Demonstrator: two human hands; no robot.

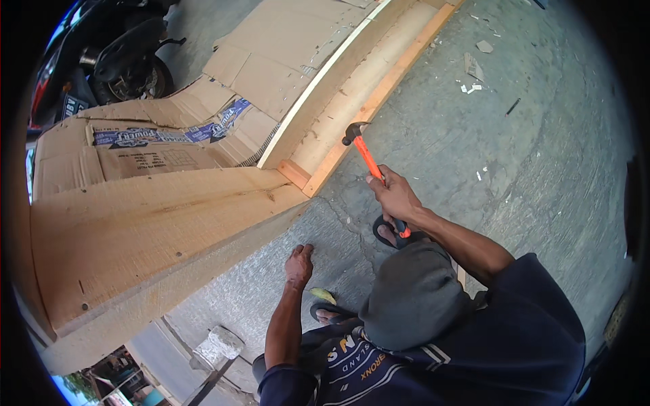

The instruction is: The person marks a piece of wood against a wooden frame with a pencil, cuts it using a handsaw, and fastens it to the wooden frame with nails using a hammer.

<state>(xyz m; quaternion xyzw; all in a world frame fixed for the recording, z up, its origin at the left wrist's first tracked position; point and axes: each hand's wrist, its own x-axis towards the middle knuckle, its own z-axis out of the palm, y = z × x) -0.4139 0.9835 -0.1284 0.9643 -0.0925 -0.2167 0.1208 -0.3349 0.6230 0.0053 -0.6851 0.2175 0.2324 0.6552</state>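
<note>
My right hand [398,199] is wrapped round the handle of a claw hammer [367,157] with an orange and black grip. The dark hammer head is over the outer edge strip [379,101] of a long wooden frame; I cannot tell whether it touches the wood. A short wood block [293,172] closes the near end of the frame's channel. My left hand [298,265] hangs lower, apart from the wood, with its fingers curled together. Whether something small is between them cannot be made out. Close by on the left is a wide plywood panel [162,230] with several nail or screw heads.
Flattened cardboard [271,61] lies behind the frame. A parked motorcycle [128,61] stands at the far left. Small scraps [474,68] and a thin dark stick [512,107] lie on the concrete floor. Near my feet are a yellowish leaf [323,295] and a whitish block [220,345].
</note>
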